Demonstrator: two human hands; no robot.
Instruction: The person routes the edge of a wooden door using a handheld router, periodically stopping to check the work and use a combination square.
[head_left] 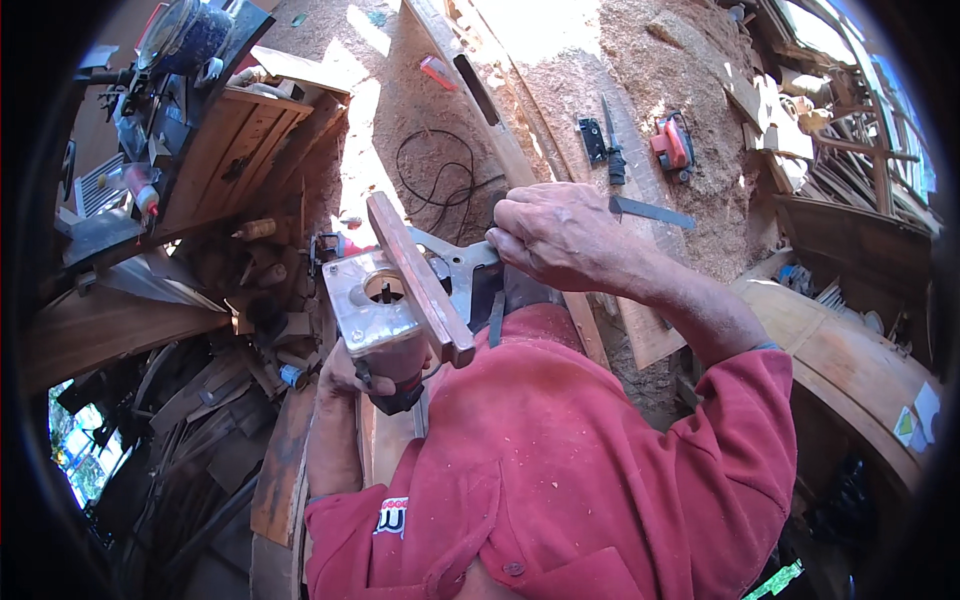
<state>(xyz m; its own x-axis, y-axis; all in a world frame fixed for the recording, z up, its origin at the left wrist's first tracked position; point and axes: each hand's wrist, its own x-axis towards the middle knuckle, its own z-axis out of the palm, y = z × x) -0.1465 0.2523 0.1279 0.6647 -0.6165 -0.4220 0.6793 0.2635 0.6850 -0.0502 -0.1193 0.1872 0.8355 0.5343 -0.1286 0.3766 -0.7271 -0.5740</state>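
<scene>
My left hand [372,370] grips the body of a hand router [385,300] held against my red shirt, its clear square base plate turned upward with the cutter hole showing. A reddish wooden strip [420,275] lies fixed across the base plate like a fence. My right hand [560,235] is closed on the metal part of the router's edge guide beside the strip. The router's lower body is hidden under my left hand.
A sawdust-covered workbench [640,70] lies ahead with a red power sander [674,145], a dark chisel [612,150], a metal blade [650,211] and a coiled black cable [435,180]. Wood offcuts [200,400] pile at the left. Curved wooden pieces [850,350] lie at the right.
</scene>
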